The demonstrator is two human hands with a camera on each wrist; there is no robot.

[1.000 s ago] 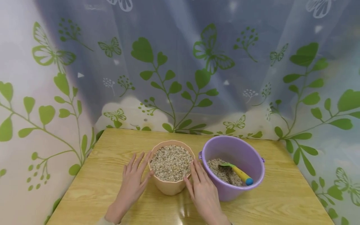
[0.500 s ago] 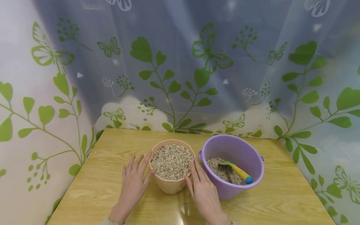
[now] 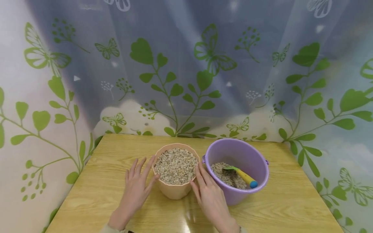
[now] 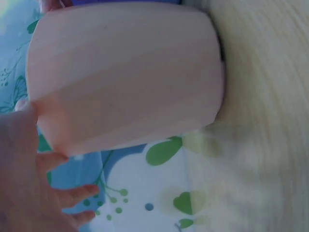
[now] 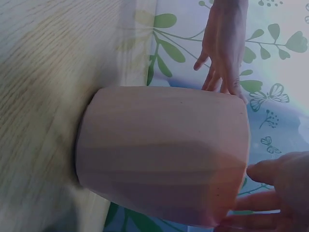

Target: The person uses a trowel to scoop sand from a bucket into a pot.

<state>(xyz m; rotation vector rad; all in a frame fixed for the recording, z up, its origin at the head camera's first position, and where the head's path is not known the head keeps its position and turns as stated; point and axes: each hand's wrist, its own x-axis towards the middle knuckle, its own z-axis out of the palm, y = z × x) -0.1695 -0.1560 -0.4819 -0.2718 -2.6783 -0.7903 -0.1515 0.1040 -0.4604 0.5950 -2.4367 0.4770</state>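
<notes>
A peach-coloured flowerpot (image 3: 175,191), filled almost to its rim with pale gravel (image 3: 176,166), stands upright on the wooden table. My left hand (image 3: 135,189) touches the left side of its rim with thumb and index finger, the other fingers spread. On the opposite side, my right hand (image 3: 210,194) rests its fairly straight fingers against the rim. Both wrist views show the pot's smooth wall (image 4: 125,77) between the hands. Right of it is a purple bucket (image 3: 236,194) with gravel low inside. A small hand tool with a yellow handle (image 3: 244,177) and green head leans in that gravel, its tip partly buried.
The wooden table (image 3: 96,181) reaches back to a curtain (image 3: 186,81) printed with green leaves and butterflies, which also hangs at both sides. The bucket stands close behind my right hand, its side lug (image 3: 203,159) near the pot's rim.
The whole scene has shifted slightly left in the head view. Both hands keep their places at the pot's rim, and the pot, bucket and hand tool stay put relative to one another.
</notes>
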